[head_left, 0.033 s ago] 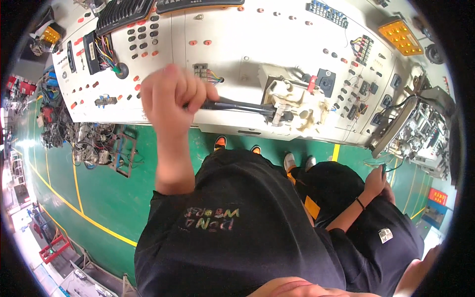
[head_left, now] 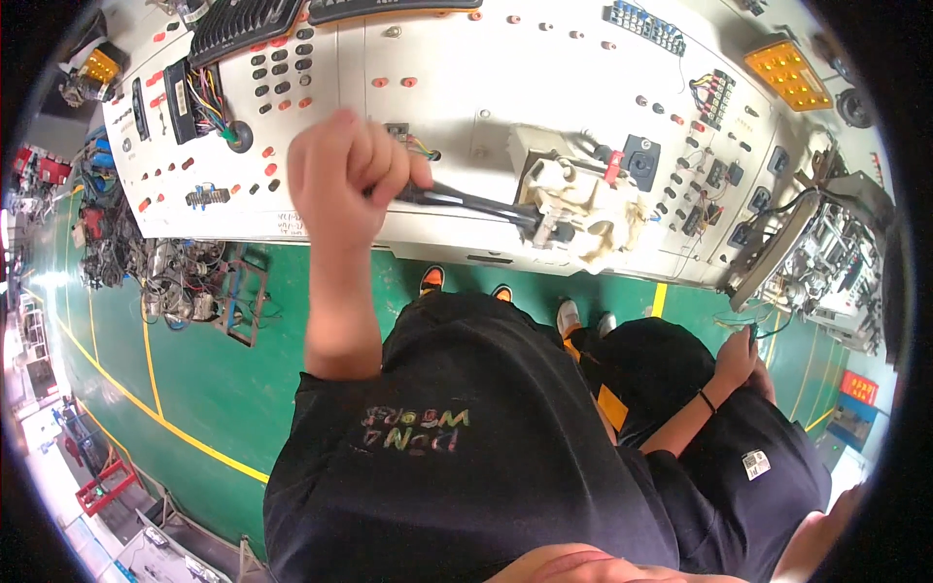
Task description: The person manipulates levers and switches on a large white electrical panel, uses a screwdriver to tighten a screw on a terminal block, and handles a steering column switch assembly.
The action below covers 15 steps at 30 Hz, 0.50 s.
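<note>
My left hand (head_left: pixel 350 180) is closed in a fist over the bench's front part, wrapped round the end of a long black tool (head_left: pixel 476 203) with two narrow bars. The tool runs to the right, a little tilted, and its far end meets a metal piece (head_left: pixel 547 225). That piece lies against a lumpy cream-coloured bundle (head_left: pixel 607 209), possibly cloth or gloves; I cannot tell what is under it. A pale box-like block (head_left: pixel 535 151) stands behind the bundle, and a red piece (head_left: pixel 613 165) shows at its top. My right hand is out of sight.
The white panel bench (head_left: pixel 437 107) carries red and black sockets, wiring connectors and a black square fitting (head_left: pixel 640 162). To my right a person (head_left: pixel 719 418) in black holds a small dark object. Engine parts (head_left: pixel 836 253) stand at far right; wired machinery (head_left: pixel 185 282) stands at left.
My left hand has shifted slightly right and away from me, with the black tool. The tool's held end now sits a bit higher; its other end stays at the metal piece.
</note>
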Each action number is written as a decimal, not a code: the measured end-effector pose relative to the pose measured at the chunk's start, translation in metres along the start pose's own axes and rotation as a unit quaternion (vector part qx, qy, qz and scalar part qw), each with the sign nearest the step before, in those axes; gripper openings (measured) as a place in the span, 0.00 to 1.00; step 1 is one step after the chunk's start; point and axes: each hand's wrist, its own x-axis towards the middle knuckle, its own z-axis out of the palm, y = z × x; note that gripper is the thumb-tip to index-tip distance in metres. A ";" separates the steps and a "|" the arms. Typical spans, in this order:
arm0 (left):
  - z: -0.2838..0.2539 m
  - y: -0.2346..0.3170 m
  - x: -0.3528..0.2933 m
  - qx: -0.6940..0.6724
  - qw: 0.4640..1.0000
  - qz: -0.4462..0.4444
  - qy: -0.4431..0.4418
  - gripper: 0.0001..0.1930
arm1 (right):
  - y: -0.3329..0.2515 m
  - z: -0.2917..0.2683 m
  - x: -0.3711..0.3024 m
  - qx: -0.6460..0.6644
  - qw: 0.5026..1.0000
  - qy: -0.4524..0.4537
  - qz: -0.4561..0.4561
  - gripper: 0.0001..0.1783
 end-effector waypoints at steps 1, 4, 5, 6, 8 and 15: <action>-0.003 -0.006 0.007 -0.032 0.999 -0.040 0.007 0.21 | 0.004 0.007 -0.004 0.103 0.993 0.010 0.058 0.15; -0.012 -0.018 0.013 -0.049 0.996 -0.069 0.009 0.20 | -0.004 0.011 -0.006 -0.095 0.986 -0.097 0.100 0.20; -0.014 -0.020 0.010 -0.003 0.999 -0.038 0.005 0.19 | -0.017 0.008 -0.009 -0.077 0.987 -0.101 0.101 0.20; -0.015 -0.020 0.005 0.045 0.999 -0.008 0.005 0.19 | -0.035 0.004 -0.013 -0.149 0.977 -0.071 0.134 0.20; -0.013 -0.023 -0.006 -0.020 0.997 -0.056 0.042 0.22 | -0.074 -0.003 -0.024 -0.287 0.937 -0.007 0.197 0.20; -0.004 -0.023 -0.040 0.008 0.995 0.012 0.095 0.21 | -0.048 -0.012 -0.064 -0.069 0.977 0.150 0.132 0.16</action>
